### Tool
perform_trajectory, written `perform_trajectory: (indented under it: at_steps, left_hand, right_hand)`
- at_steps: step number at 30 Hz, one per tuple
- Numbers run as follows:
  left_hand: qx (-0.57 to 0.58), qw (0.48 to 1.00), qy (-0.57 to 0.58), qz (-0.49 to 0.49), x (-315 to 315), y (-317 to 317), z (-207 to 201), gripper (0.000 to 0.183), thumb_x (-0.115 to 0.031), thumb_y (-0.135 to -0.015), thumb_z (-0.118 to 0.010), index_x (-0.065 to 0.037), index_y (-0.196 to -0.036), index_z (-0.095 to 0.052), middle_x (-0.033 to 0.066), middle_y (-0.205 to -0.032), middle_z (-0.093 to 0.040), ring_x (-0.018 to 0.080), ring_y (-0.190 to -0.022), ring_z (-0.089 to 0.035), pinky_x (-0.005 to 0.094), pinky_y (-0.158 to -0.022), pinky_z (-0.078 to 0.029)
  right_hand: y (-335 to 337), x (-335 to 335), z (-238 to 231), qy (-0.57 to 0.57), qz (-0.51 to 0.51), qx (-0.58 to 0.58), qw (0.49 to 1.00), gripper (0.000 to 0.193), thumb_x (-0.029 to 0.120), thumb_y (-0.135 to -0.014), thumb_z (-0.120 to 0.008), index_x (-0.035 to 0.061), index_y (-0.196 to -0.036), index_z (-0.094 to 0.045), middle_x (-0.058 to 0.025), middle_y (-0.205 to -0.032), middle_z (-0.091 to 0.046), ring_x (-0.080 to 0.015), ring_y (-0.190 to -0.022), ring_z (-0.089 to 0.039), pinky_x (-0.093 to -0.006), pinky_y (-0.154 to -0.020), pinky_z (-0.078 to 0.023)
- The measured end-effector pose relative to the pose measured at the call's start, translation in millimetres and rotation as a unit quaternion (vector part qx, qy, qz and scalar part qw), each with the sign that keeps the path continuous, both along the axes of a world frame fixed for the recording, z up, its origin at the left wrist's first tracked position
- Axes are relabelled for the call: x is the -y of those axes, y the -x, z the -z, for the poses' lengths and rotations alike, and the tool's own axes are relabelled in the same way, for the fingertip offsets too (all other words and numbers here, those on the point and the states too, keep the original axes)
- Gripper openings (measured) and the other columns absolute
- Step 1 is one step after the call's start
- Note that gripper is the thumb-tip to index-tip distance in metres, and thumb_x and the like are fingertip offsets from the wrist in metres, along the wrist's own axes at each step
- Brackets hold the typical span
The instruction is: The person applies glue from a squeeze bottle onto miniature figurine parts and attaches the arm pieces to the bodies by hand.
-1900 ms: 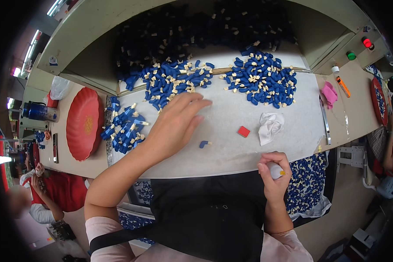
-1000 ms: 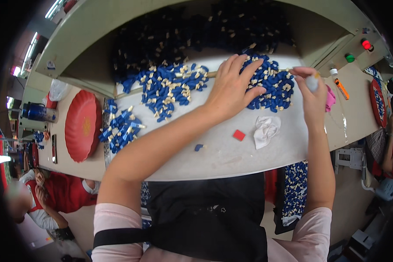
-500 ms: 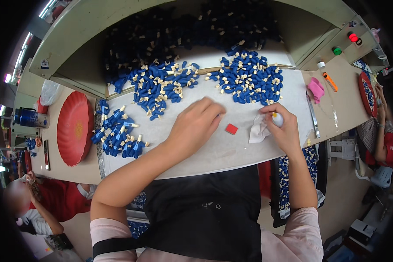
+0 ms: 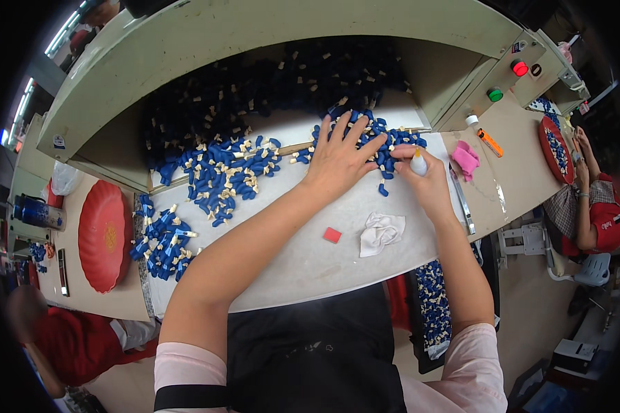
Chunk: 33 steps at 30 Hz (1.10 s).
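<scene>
My left hand [image 4: 342, 155] lies with its fingers spread over the right-hand pile of small blue and cream pieces [image 4: 372, 127]. Beside that pile, my right hand [image 4: 424, 182] grips a small white squeeze bottle [image 4: 418, 164] with a yellow tip that points up. A few blue pieces sit between the two hands. On the white work surface [image 4: 289, 268] nearer to me lie a small red block [image 4: 332, 235] and a crumpled white cloth or tissue [image 4: 382, 233].
More such pieces form a middle pile [image 4: 231, 172], a left pile [image 4: 162, 237] and a dark heap inside the green-grey hood [image 4: 455, 76]. Left stands a red scalloped tray [image 4: 105, 237]. Right are a pink cloth [image 4: 466, 160], an orange marker [image 4: 490, 143] and a metal ruler-like strip [image 4: 461, 199].
Both hands have moved away from me to the right pile, and my left fingers have spread onto it. The white cloth has left my right hand and lies on the surface.
</scene>
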<state>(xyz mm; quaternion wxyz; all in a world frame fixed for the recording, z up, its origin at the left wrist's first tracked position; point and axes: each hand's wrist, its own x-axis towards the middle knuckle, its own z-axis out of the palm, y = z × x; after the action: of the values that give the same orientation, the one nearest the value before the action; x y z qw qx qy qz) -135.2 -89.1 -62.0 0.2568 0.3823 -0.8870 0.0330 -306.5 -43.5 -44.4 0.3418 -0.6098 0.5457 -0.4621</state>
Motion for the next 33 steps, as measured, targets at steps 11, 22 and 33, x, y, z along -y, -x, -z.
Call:
perform_trajectory:
  at_steps: [11,22,33]
  left_hand:
    - [-0.061,0.984,-0.025,-0.164,50,-17,-37,0.024,-0.029,-0.069,-0.062,-0.009,-0.082,-0.062,0.0111,-0.086,-0.057,0.0276,-0.081,-0.054,0.0356,-0.069,-0.043]
    - [-0.400,0.897,-0.181,-0.052,73,-20,-21,0.017,-0.020,-0.074,-0.062,-0.005,-0.080,-0.057,0.0071,-0.076,-0.057,0.0164,-0.070,-0.053,0.0248,-0.065,-0.040]
    - [-0.129,0.979,-0.112,-0.112,51,-38,-37,0.027,-0.032,-0.073,-0.058,-0.011,-0.091,-0.059,0.0136,-0.084,-0.060,0.0284,-0.076,-0.058,0.0343,-0.065,-0.045]
  right_hand:
    - [-1,-16,1,0.094,0.045,0.008,0.995,0.012,0.007,-0.075,-0.058,0.0015,-0.085,-0.059,-0.0066,-0.085,-0.060,-0.0132,-0.082,-0.054,-0.0251,-0.075,-0.041]
    - [-43,-123,-1,-0.012,0.042,0.138,0.989,0.015,0.004,-0.076,-0.057,0.0001,-0.090,-0.058,-0.0051,-0.085,-0.059,-0.0100,-0.079,-0.053,-0.0226,-0.074,-0.040]
    - [-55,-144,5,-0.083,0.076,0.168,0.979,0.015,0.001,-0.074,-0.058,0.0014,-0.090,-0.058,-0.0016,-0.076,-0.056,-0.0058,-0.072,-0.050,-0.0184,-0.065,-0.040]
